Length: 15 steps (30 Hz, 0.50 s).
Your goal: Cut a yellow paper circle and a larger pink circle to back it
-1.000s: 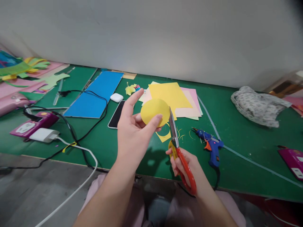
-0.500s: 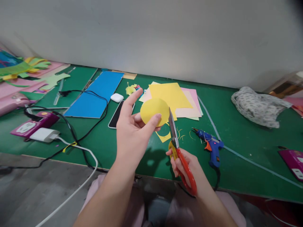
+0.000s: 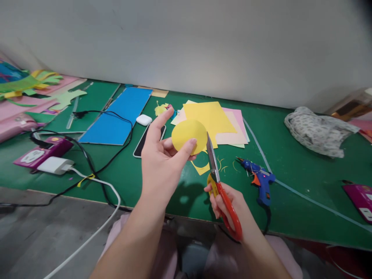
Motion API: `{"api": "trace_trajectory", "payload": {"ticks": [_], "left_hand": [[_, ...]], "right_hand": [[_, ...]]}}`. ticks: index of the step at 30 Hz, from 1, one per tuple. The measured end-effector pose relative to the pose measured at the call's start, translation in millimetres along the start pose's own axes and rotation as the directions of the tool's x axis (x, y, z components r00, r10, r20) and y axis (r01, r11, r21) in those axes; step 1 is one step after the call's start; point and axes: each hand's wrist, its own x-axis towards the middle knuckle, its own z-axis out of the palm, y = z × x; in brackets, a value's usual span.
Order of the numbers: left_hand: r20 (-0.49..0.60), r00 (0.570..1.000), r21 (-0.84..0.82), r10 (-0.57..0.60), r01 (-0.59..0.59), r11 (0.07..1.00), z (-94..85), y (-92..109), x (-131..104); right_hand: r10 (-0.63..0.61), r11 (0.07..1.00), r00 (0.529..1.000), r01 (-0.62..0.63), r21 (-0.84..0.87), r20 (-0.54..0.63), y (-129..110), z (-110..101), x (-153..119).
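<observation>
Between the thumb and fingers of my left hand [image 3: 165,162] is a yellow paper circle [image 3: 187,133], held up above the table. My right hand [image 3: 228,203] grips a pair of scissors [image 3: 228,205] with red and yellow handles. Their metal blades look closed or nearly so and point up beside the circle's right edge; I cannot tell whether they touch it. Below the circle lies a yellow paper offcut [image 3: 202,167] with a round cut-out, and thin curved trimmings [image 3: 222,164] are scattered next to it.
Coloured paper sheets [image 3: 209,116] are stacked behind my hands. A blue glue gun [image 3: 260,178] lies to the right, near a crumpled patterned cloth [image 3: 314,130]. At left are a phone [image 3: 141,145], a white case [image 3: 144,119], a blue board [image 3: 119,116], cables and a purple power strip [image 3: 43,153].
My left hand and the paper circle have shifted very slightly left and up. The scissors stay nearly where they were, beside the circle's edge.
</observation>
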Motion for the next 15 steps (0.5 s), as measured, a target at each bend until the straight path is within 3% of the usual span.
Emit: {"api": "trace_trajectory", "payload": {"ticks": [15], "left_hand": [[-0.009,1.0,-0.04,0.013,-0.013,0.999,1.5,0.4,0.4]], "right_hand": [[0.006,1.0,1.0,-0.006,0.019,0.005,2.6,-0.1,0.2]]}}
